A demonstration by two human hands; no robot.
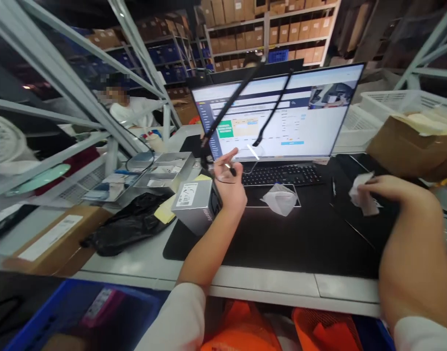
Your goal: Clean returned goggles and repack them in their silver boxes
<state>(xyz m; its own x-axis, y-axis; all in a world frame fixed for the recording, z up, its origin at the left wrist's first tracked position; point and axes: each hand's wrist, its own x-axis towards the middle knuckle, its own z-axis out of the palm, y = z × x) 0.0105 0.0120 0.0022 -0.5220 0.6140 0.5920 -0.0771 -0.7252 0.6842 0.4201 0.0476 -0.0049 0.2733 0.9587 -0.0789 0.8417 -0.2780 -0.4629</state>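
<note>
My left hand (231, 187) is raised in front of the monitor, its fingers closed on a pair of glasses (225, 111) with thin black temples pointing up and away. Part of the lens frame is hidden behind the fingers. Over the right side of the black desk mat (282, 243), my right hand (395, 190) pinches a crumpled white tissue or thin wrapper (366, 201). Between my hands, a crumpled translucent white bag (281, 199) lies on the mat. Just left of my left wrist stands a grey box (194, 209) with a barcode label.
A monitor (260, 122) and black keyboard (282, 174) stand ahead. Cartons (414, 146) and white baskets are at right. A black plastic bag (126, 224), a cardboard box (58, 239) and grey trays (168, 170) lie left. Another person (132, 112) sits beyond the metal frame.
</note>
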